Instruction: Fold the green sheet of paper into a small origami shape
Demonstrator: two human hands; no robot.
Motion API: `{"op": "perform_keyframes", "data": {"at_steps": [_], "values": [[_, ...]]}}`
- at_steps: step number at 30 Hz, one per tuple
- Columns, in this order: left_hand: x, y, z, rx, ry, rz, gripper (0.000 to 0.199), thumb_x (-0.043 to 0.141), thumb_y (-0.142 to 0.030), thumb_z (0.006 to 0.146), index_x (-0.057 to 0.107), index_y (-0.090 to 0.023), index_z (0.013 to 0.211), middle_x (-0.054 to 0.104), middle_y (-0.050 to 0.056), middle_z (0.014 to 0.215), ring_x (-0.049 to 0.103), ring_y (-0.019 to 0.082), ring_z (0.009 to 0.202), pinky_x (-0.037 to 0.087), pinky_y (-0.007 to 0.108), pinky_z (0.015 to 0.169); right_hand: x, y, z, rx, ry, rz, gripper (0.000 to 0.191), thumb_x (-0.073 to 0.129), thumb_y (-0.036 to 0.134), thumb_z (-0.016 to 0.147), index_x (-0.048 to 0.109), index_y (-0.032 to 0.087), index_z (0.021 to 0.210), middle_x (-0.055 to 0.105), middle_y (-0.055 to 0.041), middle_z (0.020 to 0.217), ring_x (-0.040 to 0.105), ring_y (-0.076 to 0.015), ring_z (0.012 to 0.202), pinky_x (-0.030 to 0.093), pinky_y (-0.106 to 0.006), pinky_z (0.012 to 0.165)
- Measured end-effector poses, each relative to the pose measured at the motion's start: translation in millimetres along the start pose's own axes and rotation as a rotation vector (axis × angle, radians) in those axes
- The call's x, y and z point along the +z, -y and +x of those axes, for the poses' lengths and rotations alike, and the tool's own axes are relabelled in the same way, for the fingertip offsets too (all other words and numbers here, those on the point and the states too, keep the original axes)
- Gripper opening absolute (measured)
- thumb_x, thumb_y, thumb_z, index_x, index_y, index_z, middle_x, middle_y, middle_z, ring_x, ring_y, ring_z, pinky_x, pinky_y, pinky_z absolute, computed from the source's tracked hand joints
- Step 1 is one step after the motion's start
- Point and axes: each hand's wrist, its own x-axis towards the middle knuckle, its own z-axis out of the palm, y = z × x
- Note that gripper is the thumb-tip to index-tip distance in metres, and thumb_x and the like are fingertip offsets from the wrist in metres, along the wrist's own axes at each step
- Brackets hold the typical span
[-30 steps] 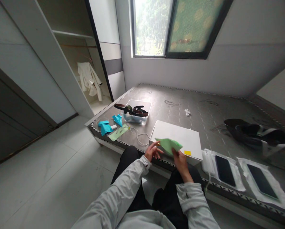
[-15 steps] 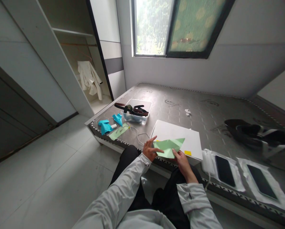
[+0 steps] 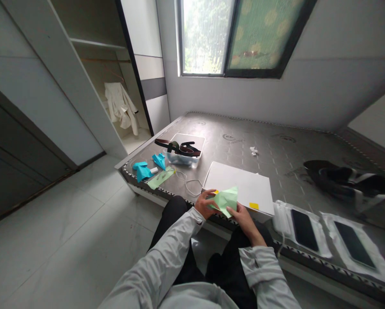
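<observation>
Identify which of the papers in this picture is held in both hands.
The pale green folded paper, pinched between the left hand and right hand; the turquoise folded pieces and flat green sheet lie untouched on the mattress.

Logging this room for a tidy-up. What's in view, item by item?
mattress: 1, grey, on a low bed frame
tub: 1, clear plastic, on the mattress
belt: 1, dark brown, across the tub
folded paper pieces: 2, blue, near the mattress edge
paper sheet: 1, pale green, beside them
flat box: 1, white, on the mattress
sticky note: 1, yellow, on the box
cable: 1, white, beside the box
pouches with phones: 2, clear, phones black, front right
clothing heap: 1, black and white, far right
hanging garment: 1, white, in the wardrobe
folded paper: 1, pale green, held
left hand: 1, holding the folded paper
right hand: 1, holding the folded paper
sleeves: 2, light grey
</observation>
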Motion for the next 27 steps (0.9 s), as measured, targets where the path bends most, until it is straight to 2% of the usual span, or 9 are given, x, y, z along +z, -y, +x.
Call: {"op": "perform_keyframes", "data": {"at_steps": [3, 5, 9, 12, 14, 16, 21, 24, 27], "values": [[-1.3, 0.1, 1.9, -0.029, -0.018, -0.061, 0.024, 0.086, -0.033, 0.057, 0.069, -0.017, 0.060, 0.057, 0.013, 0.130, 0.061, 0.026, 0.105, 0.049, 0.044, 0.094, -1.3, -0.6, 1.3, -0.001, -0.052, 0.036, 0.053, 0.069, 0.053, 0.067, 0.067, 0.015, 0.105, 0.074, -0.0104, 0.098, 0.070, -0.0289, 0.082, 0.058, -0.038, 0.063], [-2.0, -0.7, 2.5, -0.128, -0.041, -0.122, 0.025, 0.081, -0.035, 0.064, 0.066, -0.016, 0.060, 0.061, 0.013, 0.125, 0.062, 0.024, 0.102, 0.050, 0.041, 0.092, -1.3, 0.3, 1.0, 0.003, -0.035, 0.076, 0.053, 0.067, 0.054, 0.068, 0.067, 0.017, 0.106, 0.073, -0.0098, 0.102, 0.070, -0.0299, 0.086, 0.059, -0.041, 0.066], [0.1, -1.2, 0.3, -0.329, -0.056, -0.151, 0.024, 0.067, -0.038, 0.078, 0.064, -0.016, 0.067, 0.070, 0.005, 0.082, 0.064, 0.018, 0.076, 0.051, 0.030, 0.075, 0.9, 3.3, -1.4, 0.011, 0.028, 0.085, 0.052, 0.061, 0.059, 0.073, 0.068, 0.020, 0.106, 0.072, -0.0086, 0.107, 0.069, -0.0306, 0.092, 0.060, -0.043, 0.070], [4.4, 1.1, -2.1, -0.433, -0.094, -0.196, 0.025, 0.071, -0.038, 0.073, 0.066, -0.017, 0.085, 0.067, 0.001, 0.071, 0.062, 0.015, 0.064, 0.050, 0.025, 0.064, 3.0, 4.5, -2.3, -0.008, 0.049, 0.017, 0.056, 0.053, 0.065, 0.078, 0.068, 0.020, 0.108, 0.072, -0.0081, 0.107, 0.068, -0.0292, 0.095, 0.059, -0.042, 0.071], [7.0, 2.8, -2.9, -0.512, -0.101, -0.258, 0.043, 0.075, -0.038, 0.068, 0.064, -0.016, 0.102, 0.067, 0.000, 0.068, 0.062, 0.014, 0.060, 0.049, 0.023, 0.059, 3.5, 4.3, -1.9, -0.042, 0.051, -0.042, 0.058, 0.055, 0.064, 0.077, 0.067, 0.018, 0.110, 0.072, -0.0084, 0.107, 0.068, -0.0283, 0.093, 0.058, -0.041, 0.074], [8.8, 3.7, -2.6, -0.587, -0.061, -0.327, 0.051, 0.076, -0.040, 0.067, 0.064, -0.016, 0.110, 0.066, -0.001, 0.061, 0.061, 0.014, 0.055, 0.048, 0.023, 0.056, 3.0, 3.7, -1.2, -0.086, 0.014, -0.138, 0.058, 0.058, 0.063, 0.076, 0.068, 0.017, 0.109, 0.073, -0.0092, 0.103, 0.068, -0.0279, 0.090, 0.056, -0.040, 0.078], [10.8, 5.0, 0.6, -0.660, -0.022, -0.424, 0.032, 0.073, -0.047, 0.067, 0.075, -0.017, 0.078, 0.073, 0.004, 0.071, 0.066, 0.017, 0.067, 0.053, 0.027, 0.065, 1.6, 4.4, -1.9, -0.123, -0.024, -0.267, 0.052, 0.056, 0.060, 0.078, 0.072, 0.015, 0.100, 0.075, -0.0080, 0.090, 0.068, -0.0286, 0.086, 0.053, -0.039, 0.079], [9.8, 7.3, 1.3, -0.663, -0.044, -0.408, 0.033, 0.072, -0.048, 0.067, 0.076, -0.016, 0.076, 0.074, 0.005, 0.070, 0.066, 0.018, 0.065, 0.053, 0.027, 0.063, 4.1, 5.3, -3.9, -0.140, 0.005, -0.329, 0.044, 0.059, 0.055, 0.079, 0.073, 0.017, 0.097, 0.075, -0.0065, 0.086, 0.067, -0.0280, 0.084, 0.053, -0.038, 0.077], [6.9, 8.4, 0.2, -0.666, -0.116, -0.357, 0.032, 0.072, -0.046, 0.069, 0.077, -0.015, 0.078, 0.075, 0.007, 0.074, 0.068, 0.020, 0.068, 0.053, 0.028, 0.063, 8.2, 4.7, -5.1, -0.251, -0.116, -0.412, 0.044, 0.060, 0.051, 0.080, 0.066, 0.019, 0.110, 0.072, -0.0079, 0.097, 0.067, -0.0259, 0.084, 0.053, -0.037, 0.075]]}}
